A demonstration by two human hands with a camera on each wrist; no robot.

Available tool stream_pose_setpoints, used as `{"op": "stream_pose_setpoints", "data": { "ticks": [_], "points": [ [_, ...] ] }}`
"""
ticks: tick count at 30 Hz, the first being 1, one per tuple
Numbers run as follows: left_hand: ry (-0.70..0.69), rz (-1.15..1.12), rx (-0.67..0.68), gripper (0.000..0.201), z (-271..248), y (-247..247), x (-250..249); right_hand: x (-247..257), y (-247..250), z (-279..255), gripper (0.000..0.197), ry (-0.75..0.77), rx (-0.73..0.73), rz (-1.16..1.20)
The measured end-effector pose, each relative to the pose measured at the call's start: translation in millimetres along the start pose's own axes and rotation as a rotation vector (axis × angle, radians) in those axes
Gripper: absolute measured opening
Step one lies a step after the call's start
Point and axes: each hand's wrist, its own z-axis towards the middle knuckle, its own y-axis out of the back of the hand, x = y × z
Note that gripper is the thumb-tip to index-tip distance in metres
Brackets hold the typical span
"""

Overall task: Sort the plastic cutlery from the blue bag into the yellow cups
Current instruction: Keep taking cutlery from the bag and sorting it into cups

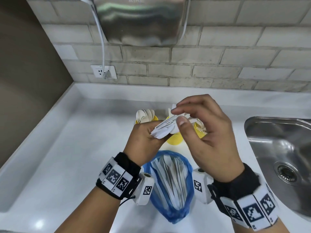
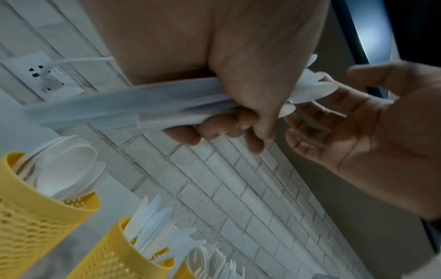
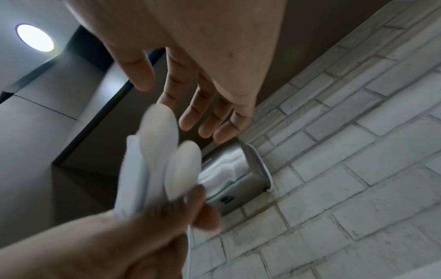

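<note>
Cutlery fills the person's left hand, a white bundle clenched in curled fingers above the counter. From overhead, the right hand hovers at the bundle's tips, fingers loosely spread, thumb near a spoon bowl; whether it pinches one I cannot tell. The blue bag lies below, more pieces inside. Yellow cups stand behind.

From the left wrist, the spoon cup and knife cup already hold pieces.

From the right wrist, spoon bowls stick out blurred, the right fingers open above them.

It looks like mid-sort: next, one piece should be drawn out and dropped into its matching cup.
</note>
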Motion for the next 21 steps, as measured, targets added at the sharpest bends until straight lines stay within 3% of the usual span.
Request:
{"op": "stream_pose_setpoints", "data": {
  "ticks": [3,8,15,21],
  "points": [
    [-0.006,0.114,0.025,0.04,1.3,1.9,5.9,-6.5,-0.5,5.3,0.017,0.001,0.154,-0.189],
    [0.03,0.331,0.052,0.016,1.1,7.8,18.4,-18.0,-1.4,6.8,0.018,0.02,0.266,-0.337],
    [0.054,0.413,0.052,0.027,-1.2,8.7,22.9,-21.9,-6.4,9.7,0.008,0.008,0.275,-0.307],
    [0.116,0.379,0.065,0.03,-1.9,11.3,25.0,-19.3,-1.5,15.9,0.01,0.058,0.195,-0.316]
  ]
}}
